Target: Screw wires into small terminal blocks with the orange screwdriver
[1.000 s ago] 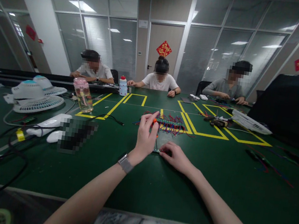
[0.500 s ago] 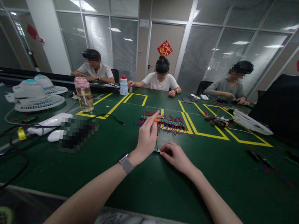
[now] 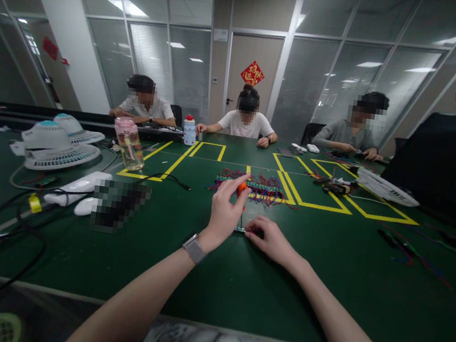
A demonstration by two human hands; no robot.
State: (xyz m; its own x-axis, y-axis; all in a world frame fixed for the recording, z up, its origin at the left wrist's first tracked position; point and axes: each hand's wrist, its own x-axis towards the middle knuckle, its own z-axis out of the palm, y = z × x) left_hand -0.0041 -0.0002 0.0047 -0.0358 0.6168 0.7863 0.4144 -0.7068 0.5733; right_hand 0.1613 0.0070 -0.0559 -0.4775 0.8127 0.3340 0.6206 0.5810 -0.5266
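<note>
My left hand [image 3: 224,210] holds the orange handle of a screwdriver [image 3: 242,187] between thumb and fingers. The dark shaft points down at a small circuit board [image 3: 240,230] lying on the green table. At the board's right end, my right hand [image 3: 271,240] grips it with thumb and bent fingertips, beside a bit of red. Its fingers hide much of that end, and I cannot make out what the screwdriver tip touches. Just beyond both hands lies a row of small green boards with red and blue wires [image 3: 268,189].
To the left are a pink-lidded bottle [image 3: 129,143], white fans [image 3: 56,150], a white power strip [image 3: 81,187] and black cables. Pliers-like tools [image 3: 338,186] and a white keyboard [image 3: 387,188] lie right, near a dark screen [image 3: 449,168]. Three people sit across the table.
The fingers of my left hand have shifted around the handle, the thumb now further right and more orange showing. My right hand stays at the board.
</note>
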